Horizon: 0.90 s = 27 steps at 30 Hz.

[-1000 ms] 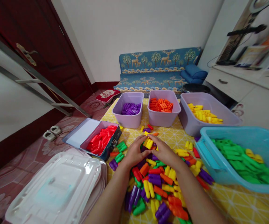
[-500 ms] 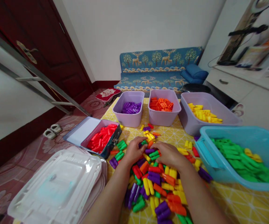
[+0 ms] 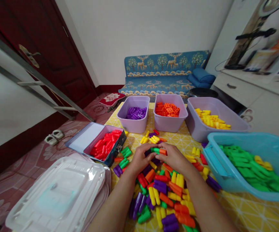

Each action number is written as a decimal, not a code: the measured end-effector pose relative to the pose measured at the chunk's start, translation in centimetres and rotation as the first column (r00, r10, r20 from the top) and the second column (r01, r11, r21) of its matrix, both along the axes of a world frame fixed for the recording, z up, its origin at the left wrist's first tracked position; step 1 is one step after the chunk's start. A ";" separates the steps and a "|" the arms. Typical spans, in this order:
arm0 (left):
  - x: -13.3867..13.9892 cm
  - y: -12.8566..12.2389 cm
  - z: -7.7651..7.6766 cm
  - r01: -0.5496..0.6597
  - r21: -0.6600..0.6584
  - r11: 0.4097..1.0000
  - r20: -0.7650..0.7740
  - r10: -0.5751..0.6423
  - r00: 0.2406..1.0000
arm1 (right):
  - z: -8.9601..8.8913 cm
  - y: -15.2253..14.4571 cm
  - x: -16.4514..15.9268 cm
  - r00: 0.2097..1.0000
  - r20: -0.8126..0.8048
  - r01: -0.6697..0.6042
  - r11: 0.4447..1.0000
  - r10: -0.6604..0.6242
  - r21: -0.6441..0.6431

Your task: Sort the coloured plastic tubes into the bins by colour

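Observation:
In the head view, both my hands meet above a heap of coloured plastic bullet-shaped toy blocks [image 3: 160, 187]. My left hand [image 3: 140, 159] is closed around a green toy block [image 3: 155, 150], its thumb bent inward. Against that block's right end sits an orange toy block [image 3: 163, 151], pinched by my right hand [image 3: 174, 158]. Whether the two blocks are joined or only touch, I cannot tell. Just beyond my fingertips lie yellow toy blocks [image 3: 154, 139] in a small group.
Lilac bins of purple [image 3: 132, 126], orange [image 3: 170, 123] and yellow blocks [image 3: 194, 125] line the table's back. A blue bin [image 3: 216, 159] with green blocks stands right. On the left are a hinged box [image 3: 115, 151] of red blocks and clear lids [image 3: 57, 190].
My hands have drawn closer together and lifted slightly from the heap. The green and orange blocks now sit end to end between them. A yellow block group appears beyond my left hand.

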State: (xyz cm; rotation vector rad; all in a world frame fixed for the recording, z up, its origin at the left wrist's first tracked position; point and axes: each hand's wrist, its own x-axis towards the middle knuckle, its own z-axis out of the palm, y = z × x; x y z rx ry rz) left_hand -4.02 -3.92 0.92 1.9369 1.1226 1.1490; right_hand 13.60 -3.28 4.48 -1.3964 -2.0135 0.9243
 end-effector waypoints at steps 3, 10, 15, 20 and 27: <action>-0.2 0.1 -0.3 -0.088 -0.037 0.995 0.002 0.088 0.996 | 0.6 -0.2 1.2 0.996 0.084 -0.031 0.999 0.033 -0.029; -0.1 -0.1 0.1 -0.023 -0.045 0.999 0.013 0.024 1.000 | 1.1 -0.4 3.2 0.983 0.151 -0.094 0.993 0.103 -0.065; 0.2 -0.3 -0.1 -0.023 -0.074 0.997 0.022 0.024 0.999 | 0.0 -0.1 0.7 0.999 0.021 -0.037 0.999 0.036 0.035; 0.1 -0.1 0.0 -0.094 -0.041 0.995 0.056 0.096 0.994 | 0.4 0.5 1.6 0.962 -0.265 0.077 0.997 -0.065 0.034; -0.2 0.5 -0.8 -0.134 0.022 0.991 -0.063 0.136 0.989 | 5.3 -0.3 4.4 0.118 -0.974 0.790 0.613 -0.194 -0.026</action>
